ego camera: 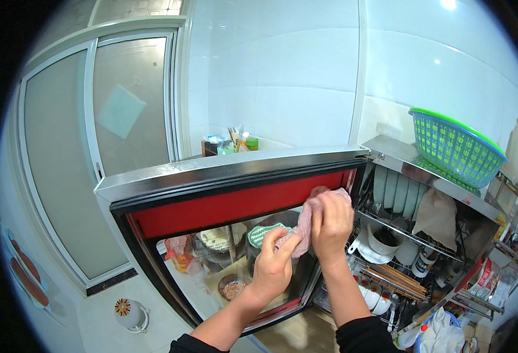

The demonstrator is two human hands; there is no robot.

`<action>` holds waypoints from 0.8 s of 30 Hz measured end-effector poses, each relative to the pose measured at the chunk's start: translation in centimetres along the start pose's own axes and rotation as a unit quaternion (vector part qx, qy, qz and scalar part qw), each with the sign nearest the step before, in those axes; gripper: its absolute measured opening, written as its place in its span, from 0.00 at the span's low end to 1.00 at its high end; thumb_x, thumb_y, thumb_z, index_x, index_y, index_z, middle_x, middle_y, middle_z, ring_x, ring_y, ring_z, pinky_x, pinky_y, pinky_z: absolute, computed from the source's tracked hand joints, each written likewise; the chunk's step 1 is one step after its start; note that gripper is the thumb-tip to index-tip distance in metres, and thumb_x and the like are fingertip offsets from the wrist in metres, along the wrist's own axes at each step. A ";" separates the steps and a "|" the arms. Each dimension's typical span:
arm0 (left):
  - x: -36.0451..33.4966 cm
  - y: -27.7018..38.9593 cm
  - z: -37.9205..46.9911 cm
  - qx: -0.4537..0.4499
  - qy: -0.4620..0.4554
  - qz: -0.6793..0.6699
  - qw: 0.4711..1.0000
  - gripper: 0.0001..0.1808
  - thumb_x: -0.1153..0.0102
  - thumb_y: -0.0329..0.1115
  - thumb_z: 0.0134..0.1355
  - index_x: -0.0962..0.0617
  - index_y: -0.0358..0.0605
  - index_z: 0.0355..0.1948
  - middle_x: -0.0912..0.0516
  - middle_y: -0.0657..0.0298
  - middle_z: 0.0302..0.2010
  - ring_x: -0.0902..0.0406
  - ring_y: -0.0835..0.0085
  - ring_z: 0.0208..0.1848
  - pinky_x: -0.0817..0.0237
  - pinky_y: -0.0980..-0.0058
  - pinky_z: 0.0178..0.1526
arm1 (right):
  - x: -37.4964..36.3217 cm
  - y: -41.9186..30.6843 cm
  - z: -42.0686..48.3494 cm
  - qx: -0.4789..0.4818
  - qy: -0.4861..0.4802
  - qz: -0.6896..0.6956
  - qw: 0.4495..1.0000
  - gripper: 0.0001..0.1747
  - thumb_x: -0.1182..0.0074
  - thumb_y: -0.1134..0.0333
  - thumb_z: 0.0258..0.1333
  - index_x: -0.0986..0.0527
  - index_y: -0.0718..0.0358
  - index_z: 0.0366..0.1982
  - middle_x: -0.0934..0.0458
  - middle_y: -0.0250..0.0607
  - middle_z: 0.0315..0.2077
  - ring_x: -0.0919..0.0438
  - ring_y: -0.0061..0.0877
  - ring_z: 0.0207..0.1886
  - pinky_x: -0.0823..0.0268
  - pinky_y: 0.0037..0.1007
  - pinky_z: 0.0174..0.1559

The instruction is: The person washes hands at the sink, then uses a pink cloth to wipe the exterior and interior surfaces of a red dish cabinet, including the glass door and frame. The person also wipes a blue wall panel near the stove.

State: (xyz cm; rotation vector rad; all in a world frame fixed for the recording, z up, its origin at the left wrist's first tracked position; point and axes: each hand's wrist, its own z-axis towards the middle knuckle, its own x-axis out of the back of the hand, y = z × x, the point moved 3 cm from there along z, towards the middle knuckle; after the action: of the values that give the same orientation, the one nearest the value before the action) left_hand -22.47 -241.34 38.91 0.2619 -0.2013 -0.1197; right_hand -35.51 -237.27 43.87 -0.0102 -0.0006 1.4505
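My right hand [331, 225] grips a pink cloth [304, 227] close to the hinge side of the open cabinet door. The cloth's upper end lies over the red band [237, 198] on the door's inner face. Lower and to the left, my left hand [274, 264] pinches the cloth's other end between thumb and fingers. A green and white striped piece [261, 234] shows just beyond the left fingers; whether it is held or seen through the glass cannot be told. The door's metal frame [237, 165] runs across the view above both hands.
Right of the door, the dish cabinet's racks hold upright plates [398, 189], a white bowl [383, 240], wooden chopsticks [400, 282] and cups [376, 298]. A plastic basket [455, 148] stands on top. Through the door glass appears a bowl [233, 287]. A white kettle [132, 314] stands at lower left.
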 end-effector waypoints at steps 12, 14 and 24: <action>8.7 -1.0 -3.5 0.017 0.127 0.094 0.987 0.15 0.50 0.13 0.46 0.20 0.36 0.35 0.26 0.48 0.44 0.25 0.55 0.43 0.31 0.67 0.46 | -4.2 -11.1 -3.5 0.131 -0.124 0.209 0.961 0.24 0.48 0.68 0.51 0.29 0.68 0.52 0.30 0.52 0.52 0.34 0.47 0.59 0.45 0.50 0.60; 9.2 -1.0 -4.4 0.028 0.100 0.129 0.986 0.16 0.50 0.13 0.47 0.20 0.35 0.37 0.26 0.48 0.45 0.25 0.55 0.44 0.31 0.67 0.46 | -4.6 -11.0 -3.9 0.181 -0.194 0.240 0.934 0.23 0.45 0.67 0.48 0.25 0.62 0.49 0.27 0.44 0.51 0.29 0.39 0.56 0.41 0.46 0.58; 11.8 -0.5 -6.2 0.080 0.170 0.172 0.967 0.16 0.46 0.16 0.52 0.24 0.30 0.45 0.28 0.47 0.46 0.27 0.60 0.45 0.33 0.72 0.46 | -4.9 -17.2 0.7 0.187 -0.099 0.248 0.945 0.27 0.45 0.70 0.46 0.28 0.66 0.52 0.30 0.46 0.54 0.31 0.41 0.57 0.37 0.39 0.55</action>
State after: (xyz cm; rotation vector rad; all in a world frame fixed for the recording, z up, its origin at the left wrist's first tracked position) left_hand -9.70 -241.99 35.02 0.3986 0.0885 0.2872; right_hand -19.07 -244.24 44.69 0.4781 0.1214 1.9300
